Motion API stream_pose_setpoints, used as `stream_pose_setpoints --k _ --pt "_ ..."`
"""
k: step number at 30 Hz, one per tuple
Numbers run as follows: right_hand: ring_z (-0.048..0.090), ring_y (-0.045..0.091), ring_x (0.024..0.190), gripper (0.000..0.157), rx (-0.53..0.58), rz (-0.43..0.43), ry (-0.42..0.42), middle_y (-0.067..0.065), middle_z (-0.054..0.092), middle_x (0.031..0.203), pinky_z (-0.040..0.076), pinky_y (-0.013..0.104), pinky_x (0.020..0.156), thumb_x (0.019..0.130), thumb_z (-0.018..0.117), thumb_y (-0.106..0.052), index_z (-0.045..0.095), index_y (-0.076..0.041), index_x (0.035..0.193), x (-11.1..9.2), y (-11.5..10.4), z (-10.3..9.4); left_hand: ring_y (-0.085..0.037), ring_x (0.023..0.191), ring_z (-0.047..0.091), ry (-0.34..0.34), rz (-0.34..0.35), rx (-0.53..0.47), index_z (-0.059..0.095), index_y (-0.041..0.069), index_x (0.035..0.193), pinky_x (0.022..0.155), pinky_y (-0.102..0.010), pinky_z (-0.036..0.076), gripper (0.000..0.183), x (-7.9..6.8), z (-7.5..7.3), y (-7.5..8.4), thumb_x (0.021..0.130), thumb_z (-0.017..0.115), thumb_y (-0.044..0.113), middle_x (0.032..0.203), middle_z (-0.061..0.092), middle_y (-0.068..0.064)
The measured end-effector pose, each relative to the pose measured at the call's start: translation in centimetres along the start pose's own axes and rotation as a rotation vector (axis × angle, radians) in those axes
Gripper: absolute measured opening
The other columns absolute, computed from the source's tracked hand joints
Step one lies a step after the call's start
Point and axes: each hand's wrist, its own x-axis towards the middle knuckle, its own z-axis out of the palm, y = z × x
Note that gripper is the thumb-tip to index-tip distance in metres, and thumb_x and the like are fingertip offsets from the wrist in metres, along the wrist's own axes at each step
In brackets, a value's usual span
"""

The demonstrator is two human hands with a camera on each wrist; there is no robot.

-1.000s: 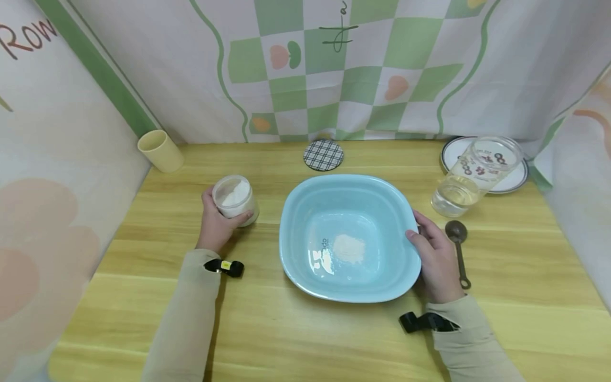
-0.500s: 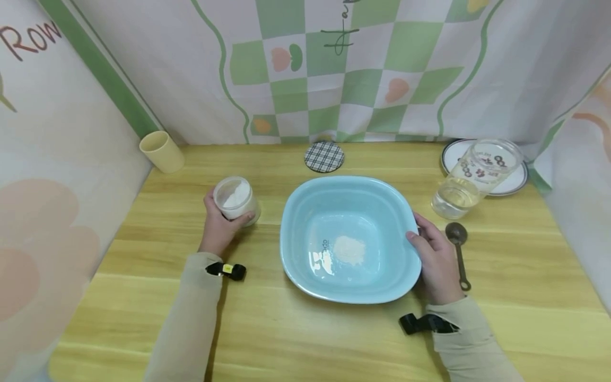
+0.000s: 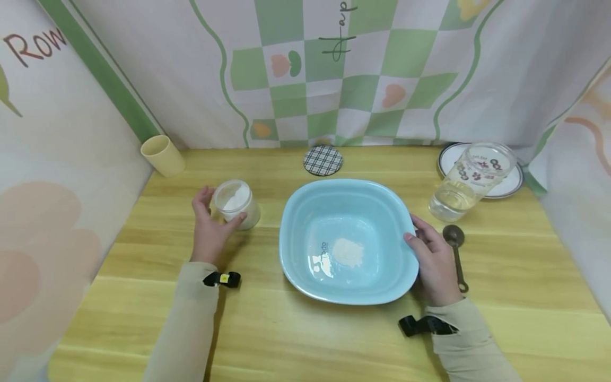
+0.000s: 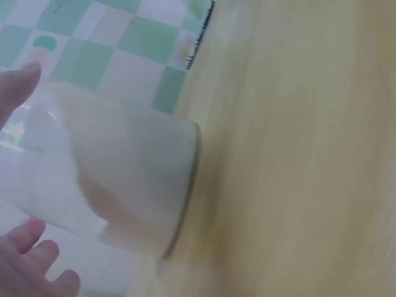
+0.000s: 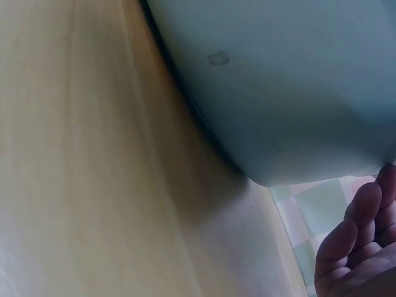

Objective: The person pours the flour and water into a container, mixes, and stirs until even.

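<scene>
A clear jar [image 3: 249, 212] of white powder stands upright left of the light blue basin [image 3: 350, 204]. My left hand [image 3: 208, 234] is spread beside it, thumb along the jar's near side and fingers off its left side. In the left wrist view, a gap shows between the fingers [image 4: 46, 253] and the jar [image 4: 133, 167]. A patch of white powder [image 3: 347, 252] lies on the basin's floor. At the basin's right rim, my right hand [image 3: 438, 268] grips it, thumb over the edge; the right wrist view catches fingers [image 5: 337, 244] against the basin's outer side [image 5: 291, 105].
Right of my right hand lies a dark measuring spoon [image 3: 458, 260]. Behind it, a glass [image 3: 451, 201] of pale liquid overlaps a patterned plate [image 3: 508, 185]. A checked coaster [image 3: 323, 160] and a yellow cup [image 3: 164, 156] sit toward the back wall.
My left hand has let go of the jar; its fingers have opened away to the left while the jar stays in place. The right hand keeps its grip on the basin.
</scene>
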Motion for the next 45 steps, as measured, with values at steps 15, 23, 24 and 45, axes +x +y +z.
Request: stream_pose_setpoints --k 15,23,24,45 --pt "0.056 0.012 0.114 0.041 0.072 -0.134 -0.035 0.001 0.06 0.125 0.05 0.014 0.091 0.101 0.056 -0.005 0.051 0.002 0.141 0.2 -0.2 -0.9 -0.027 0.134 0.048 0.082 0.387 -0.311 0.044 -0.007 0.135 0.118 -0.045 0.033 0.049 -2.3 0.4 4.4 0.09 0.065 -0.009 0.139 0.054 -0.016" --pt "0.058 0.015 0.116 0.038 0.071 -0.225 -0.097 0.007 0.058 0.13 0.051 0.016 0.093 0.098 0.057 0.001 0.055 0.002 0.137 0.5 -0.4 -1.9 -0.029 0.127 0.054 -0.018 0.446 -0.402 0.045 -0.011 0.132 0.11 -0.042 0.044 0.041 -3.2 1.6 4.9 0.093 0.058 -0.01 0.133 0.058 -0.021" --pt "0.057 0.015 0.117 0.039 0.043 -0.236 -0.097 0.007 0.058 0.131 0.051 0.015 0.093 0.098 0.058 0.001 0.055 0.003 0.137 0.6 -0.5 -2.1 -0.028 0.126 0.055 -0.031 0.442 -0.41 0.045 -0.012 0.132 0.109 -0.041 0.045 0.04 -3.3 1.7 4.9 0.094 0.057 -0.011 0.132 0.058 -0.022" --pt "0.049 -0.003 0.106 0.044 -0.607 -0.277 0.104 -0.007 0.061 0.121 0.038 0.011 0.085 0.094 0.07 -0.018 0.059 0.001 0.132 3.3 -2.4 -7.7 -0.033 0.135 0.049 -0.31 0.202 -0.292 0.048 -0.002 0.138 0.109 -0.047 0.046 0.041 -4.4 4.7 3.8 0.099 0.059 0.001 0.144 0.051 -0.018"
